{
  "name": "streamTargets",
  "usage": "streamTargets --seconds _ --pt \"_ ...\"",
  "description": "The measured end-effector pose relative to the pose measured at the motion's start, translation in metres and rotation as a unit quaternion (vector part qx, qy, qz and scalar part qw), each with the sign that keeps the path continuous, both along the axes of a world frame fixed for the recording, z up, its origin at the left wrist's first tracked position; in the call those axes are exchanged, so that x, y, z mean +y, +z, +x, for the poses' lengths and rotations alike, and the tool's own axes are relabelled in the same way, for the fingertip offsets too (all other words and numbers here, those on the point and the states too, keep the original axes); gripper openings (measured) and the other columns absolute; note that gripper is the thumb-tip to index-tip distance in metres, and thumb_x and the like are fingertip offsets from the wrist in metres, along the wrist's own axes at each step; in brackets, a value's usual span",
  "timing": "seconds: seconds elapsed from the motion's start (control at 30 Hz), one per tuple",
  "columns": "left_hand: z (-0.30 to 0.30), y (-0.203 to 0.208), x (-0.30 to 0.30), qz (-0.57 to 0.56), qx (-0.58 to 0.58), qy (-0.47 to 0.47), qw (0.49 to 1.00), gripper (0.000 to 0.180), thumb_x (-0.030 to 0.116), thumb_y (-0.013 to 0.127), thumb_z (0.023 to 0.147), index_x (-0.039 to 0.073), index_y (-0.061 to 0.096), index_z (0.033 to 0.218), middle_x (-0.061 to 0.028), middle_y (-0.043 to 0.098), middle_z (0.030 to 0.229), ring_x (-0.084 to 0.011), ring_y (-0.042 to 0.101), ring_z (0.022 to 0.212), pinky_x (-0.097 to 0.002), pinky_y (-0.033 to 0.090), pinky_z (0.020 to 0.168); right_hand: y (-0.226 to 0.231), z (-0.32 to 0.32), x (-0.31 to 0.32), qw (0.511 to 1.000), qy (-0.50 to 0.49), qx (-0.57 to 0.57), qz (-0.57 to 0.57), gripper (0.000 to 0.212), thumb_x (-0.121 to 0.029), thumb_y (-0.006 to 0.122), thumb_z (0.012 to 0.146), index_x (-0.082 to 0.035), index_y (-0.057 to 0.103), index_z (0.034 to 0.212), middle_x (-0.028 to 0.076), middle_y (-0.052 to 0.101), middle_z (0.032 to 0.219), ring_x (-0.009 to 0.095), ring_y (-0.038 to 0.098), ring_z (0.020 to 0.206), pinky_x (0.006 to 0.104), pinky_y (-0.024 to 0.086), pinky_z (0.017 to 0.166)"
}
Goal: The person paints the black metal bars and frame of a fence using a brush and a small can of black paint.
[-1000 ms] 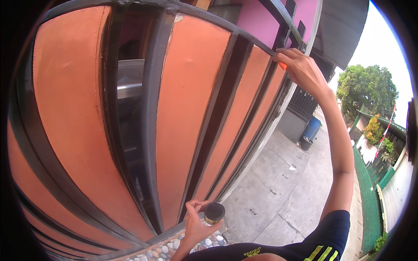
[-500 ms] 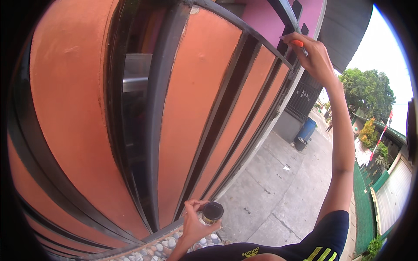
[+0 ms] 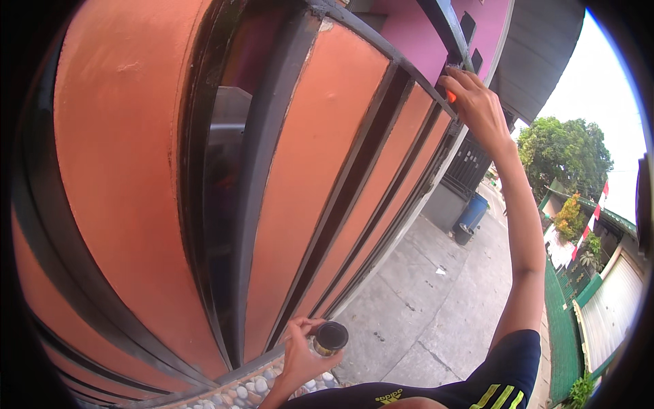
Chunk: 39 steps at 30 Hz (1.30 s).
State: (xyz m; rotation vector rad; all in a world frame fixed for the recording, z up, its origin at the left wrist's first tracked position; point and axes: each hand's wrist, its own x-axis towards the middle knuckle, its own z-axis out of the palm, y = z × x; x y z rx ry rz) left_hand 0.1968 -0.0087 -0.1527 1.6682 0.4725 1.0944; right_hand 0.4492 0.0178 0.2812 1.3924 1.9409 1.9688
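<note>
On the gate (image 3: 126, 170), the orange panels (image 3: 320, 170) look smooth, softly sheened and lightly blemished; the dark bars (image 3: 263, 146) look like painted metal, semi-glossy, rough at an upper joint (image 3: 319, 11). Near the gate's foot, the small can (image 3: 331, 339) has a shiny side, and the pebbles (image 3: 261, 386) look smooth. At the gate's upper right end, the orange handle (image 3: 451, 96) looks like plastic. Right of the gate, the ground (image 3: 395, 307) is matt concrete.

Bright daylight. Sky (image 3: 606, 88) at far right: overexposed, blue-fringed. Orange panels (image 3: 122, 170) at left: bowed by fisheye distortion. Outer border: black vignette.
</note>
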Motion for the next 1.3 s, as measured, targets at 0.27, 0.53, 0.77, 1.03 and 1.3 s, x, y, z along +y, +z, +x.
streamTargets --seconds 0.27,0.53,0.77,1.03,1.3 --pt "0.002 -0.003 0.0 0.011 -0.009 -0.007 1.0 0.078 0.016 0.086 0.065 0.002 0.026 0.114 -0.0226 0.06 0.111 -0.0269 0.064 0.102 -0.0365 0.05 0.088 -0.009 -0.004 -0.006 1.0 -0.001 -0.011 0.004 0.034 0.003 0.062 0.077 -0.01 0.056 0.108 0.012 0.06 0.121 0.03 0.059 0.109 0.0393 0.056 0.081" --pt "0.006 -0.005 0.003 0.013 -0.012 -0.013 1.0 0.079 0.016 0.086 0.065 0.002 0.025 0.114 -0.0233 0.06 0.112 -0.0276 0.064 0.102 -0.0368 0.05 0.089 -0.009 0.005 -0.008 1.0 0.0 -0.01 0.026 0.041 0.006 0.063 0.073 -0.011 0.056 0.11 0.01 0.058 0.125 0.029 0.056 0.116 0.0395 0.057 0.081" --pt "0.007 -0.006 0.003 0.004 -0.002 -0.012 1.0 0.078 0.016 0.085 0.066 0.002 0.025 0.114 -0.0239 0.059 0.113 -0.0278 0.064 0.101 -0.0371 0.05 0.089 -0.011 0.006 -0.013 0.999 0.019 0.031 -0.003 0.044 0.009 0.061 0.071 -0.011 0.056 0.11 0.01 0.059 0.124 0.03 0.06 0.107 0.0396 0.057 0.079" --pt "0.005 0.001 0.002 0.004 0.0 -0.022 1.0 0.077 0.016 0.085 0.066 0.003 0.025 0.114 -0.0218 0.06 0.113 -0.0271 0.064 0.103 -0.0368 0.048 0.09 -0.012 0.005 -0.01 0.997 0.019 0.062 -0.047 0.041 0.008 0.061 0.072 -0.01 0.057 0.108 0.008 0.06 0.121 0.03 0.06 0.105 0.0404 0.056 0.08" --pt "0.005 0.0 0.001 0.0 -0.007 -0.026 1.0 0.077 0.015 0.085 0.066 0.003 0.025 0.113 -0.0213 0.06 0.113 -0.0265 0.064 0.102 -0.0368 0.049 0.09 -0.006 0.005 -0.001 0.998 -0.018 0.049 -0.046 0.035 0.006 0.062 0.076 -0.01 0.057 0.107 0.009 0.062 0.116 0.029 0.061 0.101 0.0401 0.056 0.078"
